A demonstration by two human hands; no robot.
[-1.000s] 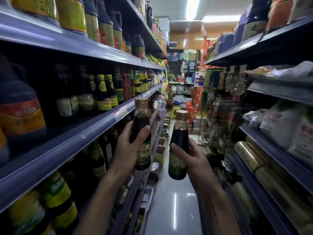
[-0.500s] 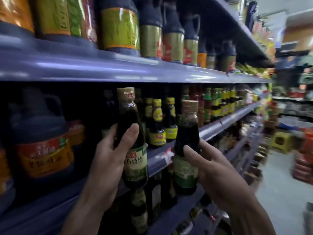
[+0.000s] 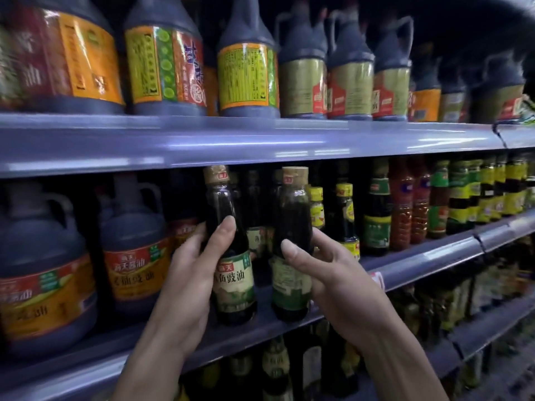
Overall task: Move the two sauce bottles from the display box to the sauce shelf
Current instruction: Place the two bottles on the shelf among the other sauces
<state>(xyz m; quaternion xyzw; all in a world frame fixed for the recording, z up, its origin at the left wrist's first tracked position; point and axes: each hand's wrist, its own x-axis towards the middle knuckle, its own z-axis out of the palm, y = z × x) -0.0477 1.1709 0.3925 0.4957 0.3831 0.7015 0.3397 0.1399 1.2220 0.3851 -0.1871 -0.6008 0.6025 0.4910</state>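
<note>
Two dark sauce bottles with tan caps and green labels are held upright side by side over the front of the middle shelf (image 3: pixel 419 264). My left hand (image 3: pixel 191 273) grips the left sauce bottle (image 3: pixel 228 256) around its body. My right hand (image 3: pixel 333 273) wraps the right sauce bottle (image 3: pixel 291 250) from the right side. Both bottle bases sit at or just above the shelf's front lip; I cannot tell whether they touch it. Their caps reach almost to the underside of the shelf above.
Big dark jugs (image 3: pixel 136 241) with red-orange labels stand left of the bottles on the same shelf. Smaller bottles with yellow caps (image 3: pixel 346 218) and red sauce bottles (image 3: pixel 402 204) crowd the right. Large jugs (image 3: pixel 246 68) fill the upper shelf (image 3: pixel 260 140). More bottles stand below.
The view has turned from the aisle to face the shelf. Both hands have brought the bottles closer to the middle shelf, with their bases now at its front lip.
</note>
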